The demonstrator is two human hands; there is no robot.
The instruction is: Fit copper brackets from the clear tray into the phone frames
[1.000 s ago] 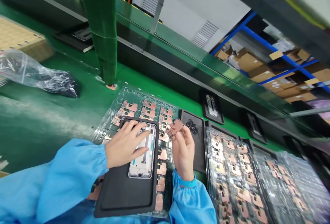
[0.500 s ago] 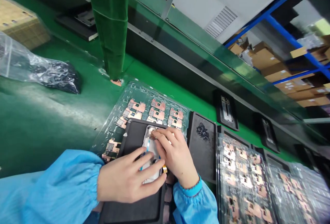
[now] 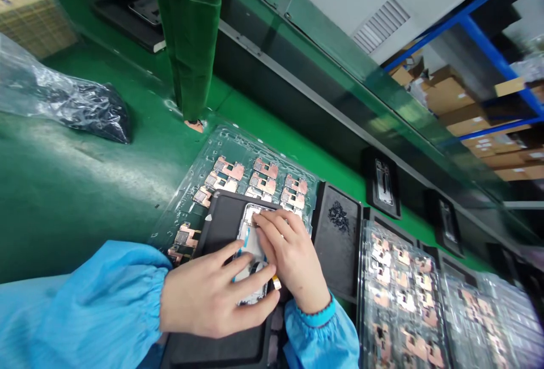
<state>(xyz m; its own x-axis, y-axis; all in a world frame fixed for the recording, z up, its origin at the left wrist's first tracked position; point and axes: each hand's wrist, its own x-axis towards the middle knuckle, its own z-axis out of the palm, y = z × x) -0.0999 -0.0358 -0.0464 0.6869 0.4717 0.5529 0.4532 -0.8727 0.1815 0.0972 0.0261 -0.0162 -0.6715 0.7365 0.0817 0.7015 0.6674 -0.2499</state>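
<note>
My left hand (image 3: 212,295) lies flat with its fingers spread on the lower part of a phone frame (image 3: 251,241) seated in a black carrier tray (image 3: 221,221). My right hand (image 3: 289,258) rests on the frame's upper part, fingertips pressed down near its top edge, where a copper piece shows under them. Both arms wear blue sleeves. The carrier tray sits on a clear plastic tray (image 3: 212,148) that holds several copper parts (image 3: 229,169).
A small black tray (image 3: 340,233) with dark bits stands right of my hands. Clear trays of copper parts (image 3: 399,295) fill the lower right. A green post (image 3: 191,34) rises behind. A plastic bag (image 3: 63,102) lies at left on the green bench. Black carriers (image 3: 382,182) ride the conveyor.
A second ago my right hand held a copper part up in the air; it came down onto the phone frame. My left hand slid down to the frame's lower part.
</note>
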